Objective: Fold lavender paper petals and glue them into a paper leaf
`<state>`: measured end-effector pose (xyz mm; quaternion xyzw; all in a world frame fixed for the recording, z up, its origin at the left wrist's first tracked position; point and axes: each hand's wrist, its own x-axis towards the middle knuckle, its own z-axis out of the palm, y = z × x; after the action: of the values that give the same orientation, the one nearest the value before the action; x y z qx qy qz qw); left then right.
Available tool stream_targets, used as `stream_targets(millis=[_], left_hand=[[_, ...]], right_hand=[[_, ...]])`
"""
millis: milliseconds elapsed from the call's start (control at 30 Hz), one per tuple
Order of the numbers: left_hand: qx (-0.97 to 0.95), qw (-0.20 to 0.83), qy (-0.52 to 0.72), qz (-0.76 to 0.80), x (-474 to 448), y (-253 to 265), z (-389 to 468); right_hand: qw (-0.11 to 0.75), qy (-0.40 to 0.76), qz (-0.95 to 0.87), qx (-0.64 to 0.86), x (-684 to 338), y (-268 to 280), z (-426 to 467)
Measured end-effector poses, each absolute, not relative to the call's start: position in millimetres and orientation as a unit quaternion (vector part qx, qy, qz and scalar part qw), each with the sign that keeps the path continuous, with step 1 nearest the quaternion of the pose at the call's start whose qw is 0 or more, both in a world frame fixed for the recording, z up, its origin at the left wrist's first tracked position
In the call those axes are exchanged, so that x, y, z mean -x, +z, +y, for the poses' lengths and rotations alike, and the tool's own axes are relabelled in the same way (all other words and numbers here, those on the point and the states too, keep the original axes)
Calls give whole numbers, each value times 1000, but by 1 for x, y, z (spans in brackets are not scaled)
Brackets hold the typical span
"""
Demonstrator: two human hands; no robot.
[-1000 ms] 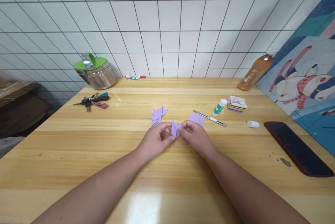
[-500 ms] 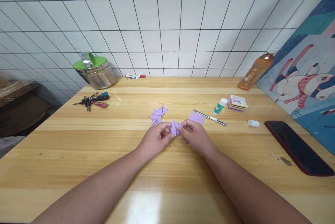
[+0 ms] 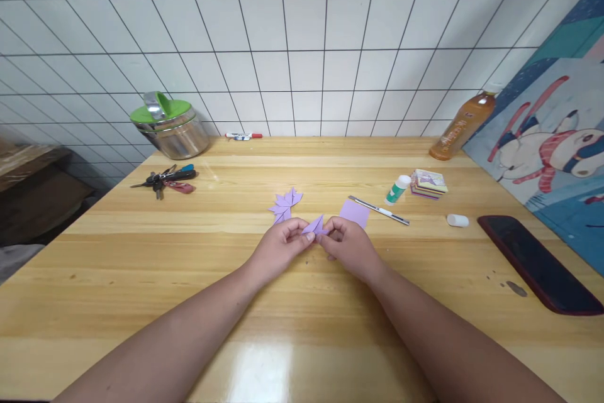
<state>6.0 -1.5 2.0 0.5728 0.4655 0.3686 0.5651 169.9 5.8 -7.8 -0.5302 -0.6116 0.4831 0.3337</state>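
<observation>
A small folded piece of purple origami paper (image 3: 315, 226) is pinched between both hands, just above the table. My left hand (image 3: 283, 246) grips its left side with thumb and fingers. On its right side, my right hand (image 3: 352, 244) closes thumb and fingertips on the lower edge. Directly beyond the left hand lies a joined cluster of folded purple pieces (image 3: 285, 203), partly covered by that hand. A flat purple paper square (image 3: 353, 212) rests behind the right hand, with a slim utility knife (image 3: 380, 210) across its upper corner.
Right of the knife stand a glue stick (image 3: 397, 190) and a stack of coloured paper (image 3: 428, 183). A white cap (image 3: 457, 220), a phone (image 3: 538, 264) and a tea bottle (image 3: 465, 125) are farther right. Keys (image 3: 165, 180), a green-lidded steel pot (image 3: 172, 129) and a marker (image 3: 243, 136) sit left.
The folded purple paper has tilted from upright to a flatter, more sideways angle. My right fingers have moved slightly down and closer to the left hand.
</observation>
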Motion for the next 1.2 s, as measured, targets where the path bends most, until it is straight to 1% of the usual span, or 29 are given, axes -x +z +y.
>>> stream_targets(millis=[233, 333, 500, 667, 767, 833, 1033, 1200], left_hand=[[-605, 515, 346, 499, -3, -9, 0], [-614, 502, 342, 504, -1, -13, 1], [-635, 490, 325, 500, -1, -11, 1], [-677, 438, 305, 506, -2, -12, -2], [-699, 413, 293, 505, -3, -15, -3], [-698, 425, 291, 497, -3, -16, -4], [-662, 507, 270, 481, -4, -8, -5], [-641, 546, 274, 465, -6, -3, -5]], right_hand=[[319, 461, -638, 527, -171, -8, 6], [320, 471, -641, 514, -172, -3, 4], [347, 509, -652, 443, -172, 4, 1], [334, 445, -670, 491, -171, 1, 2], [324, 441, -672, 499, -171, 0, 3], [327, 442, -670, 499, -172, 0, 4], [339, 470, -645, 498, -173, -2, 6], [338, 552, -592, 480, -174, -6, 9]])
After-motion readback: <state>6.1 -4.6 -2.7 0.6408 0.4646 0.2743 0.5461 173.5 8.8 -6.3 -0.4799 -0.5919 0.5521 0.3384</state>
